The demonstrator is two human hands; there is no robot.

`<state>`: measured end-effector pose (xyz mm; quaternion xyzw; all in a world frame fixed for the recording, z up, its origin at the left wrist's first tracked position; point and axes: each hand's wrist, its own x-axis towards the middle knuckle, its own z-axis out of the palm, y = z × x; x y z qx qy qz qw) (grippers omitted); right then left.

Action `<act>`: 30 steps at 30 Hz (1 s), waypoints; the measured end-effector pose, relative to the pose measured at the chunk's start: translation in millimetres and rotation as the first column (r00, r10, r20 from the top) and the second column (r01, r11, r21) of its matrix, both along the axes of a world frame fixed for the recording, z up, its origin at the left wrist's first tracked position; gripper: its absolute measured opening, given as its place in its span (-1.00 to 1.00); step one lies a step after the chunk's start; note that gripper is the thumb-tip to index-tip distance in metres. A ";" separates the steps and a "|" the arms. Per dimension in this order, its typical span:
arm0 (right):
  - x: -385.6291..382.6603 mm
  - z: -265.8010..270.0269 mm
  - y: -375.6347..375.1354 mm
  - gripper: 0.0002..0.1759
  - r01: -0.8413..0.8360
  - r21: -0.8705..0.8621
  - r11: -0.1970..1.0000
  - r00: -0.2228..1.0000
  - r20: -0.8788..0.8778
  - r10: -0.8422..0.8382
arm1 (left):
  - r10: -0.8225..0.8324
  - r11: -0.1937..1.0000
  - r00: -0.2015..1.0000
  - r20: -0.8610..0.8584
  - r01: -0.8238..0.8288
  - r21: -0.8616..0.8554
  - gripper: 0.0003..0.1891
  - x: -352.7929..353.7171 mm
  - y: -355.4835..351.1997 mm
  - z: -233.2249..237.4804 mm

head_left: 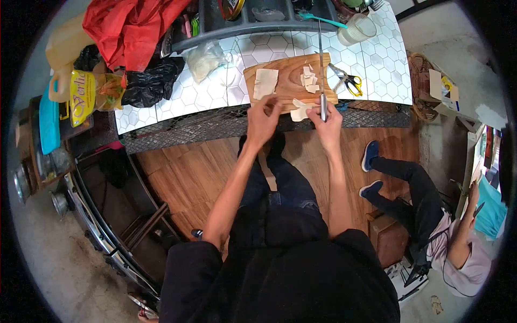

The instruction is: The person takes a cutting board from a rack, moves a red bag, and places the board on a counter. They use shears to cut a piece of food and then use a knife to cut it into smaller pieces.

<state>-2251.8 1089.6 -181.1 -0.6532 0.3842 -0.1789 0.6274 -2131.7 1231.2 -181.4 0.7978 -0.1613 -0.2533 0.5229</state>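
Note:
My right hand [327, 121] is closed around the handle of a long knife [321, 59], whose blade points away from me over the right part of a wooden board [291, 75]. Near the board's front edge my left hand [264, 119] has its fingers curled with thumb and index close together; whether anything is between them is too small to tell. A flat beige sheet [265, 83] lies on the board's left side. Several smaller beige pieces [309, 81] lie left of the blade. Another beige piece [300, 111] is at the front edge, between my hands.
Yellow-handled scissors [353, 84] lie right of the board, with a clear cup [356, 30] behind. A grey tray [247, 26] stands at the back. Left are a plastic bag [204, 62], black bag [156, 81] and red bag [129, 32]. Another person [425, 215] sits at right.

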 end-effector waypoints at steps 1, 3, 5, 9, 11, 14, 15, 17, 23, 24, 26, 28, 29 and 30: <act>-0.3 8.8 -1.4 -0.68 -0.004 0.010 1.000 1.000 0.010 0.004 | 0.012 0.998 0.956 0.293 -0.028 0.051 -0.71 7.3 3.2 -6.5; -4.3 11.4 -5.8 -0.67 -0.013 0.005 1.000 1.000 0.016 0.013 | -0.017 0.993 0.866 0.499 -0.043 0.107 -0.74 32.4 10.3 -22.7; -8.3 11.6 -9.7 -0.65 -0.016 0.015 1.000 0.999 0.028 0.016 | -0.039 0.988 0.828 0.560 -0.054 0.148 -0.74 55.9 11.3 -32.9; -16.1 6.2 -11.5 -0.64 -0.040 -0.006 0.999 0.999 0.001 0.040 | -0.147 0.953 0.771 0.620 -0.057 0.296 -0.71 81.0 -1.4 -29.5; -18.0 7.8 -7.0 -0.65 -0.024 0.019 1.000 1.000 0.014 0.024 | -0.194 0.929 0.752 0.630 -0.065 0.364 -0.70 84.8 -9.3 -29.7; -20.5 4.9 -1.6 -0.67 -0.005 0.011 1.000 1.000 0.005 0.005 | -0.139 0.919 0.825 0.547 -0.098 0.381 -0.70 89.6 -16.3 -37.1; -20.1 5.8 -0.4 -0.67 -0.006 0.013 1.000 1.000 0.008 0.006 | -0.129 0.920 0.841 0.525 -0.096 0.380 -0.71 92.2 -18.0 -39.6; -19.2 7.6 1.1 -0.67 -0.011 0.034 0.999 1.000 -0.006 0.012 | -0.122 0.921 0.855 0.504 -0.091 0.379 -0.71 98.2 -17.4 -44.2; 2.8 7.9 9.3 -0.64 -0.086 0.003 0.996 0.994 0.064 0.086 | -0.119 0.854 0.914 0.388 -0.106 0.510 -0.68 122.4 11.9 -33.2; 9.4 11.4 11.4 -0.64 -0.081 0.006 0.997 0.995 0.062 0.081 | -0.124 0.853 0.914 0.386 -0.101 0.513 -0.68 126.8 17.0 -34.8; 25.2 24.3 14.6 -0.65 -0.158 -0.005 0.987 0.982 0.101 0.157 | -0.132 0.858 0.944 0.301 -0.043 0.512 -0.67 132.9 24.9 -40.7; 38.0 23.4 19.0 -0.66 -0.178 0.004 0.984 0.977 0.121 0.176 | -0.131 0.853 0.958 0.255 -0.022 0.522 -0.64 124.9 24.0 -30.3; 44.4 19.4 21.3 -0.67 -0.168 0.015 0.986 0.970 0.179 0.163 | -0.091 0.890 0.903 0.420 -0.116 0.441 -0.62 113.4 21.6 -24.1; 50.0 14.7 23.0 -0.68 -0.159 0.026 0.987 0.961 0.235 0.148 | -0.038 0.919 0.821 0.569 -0.195 0.343 -0.59 102.7 19.0 -19.3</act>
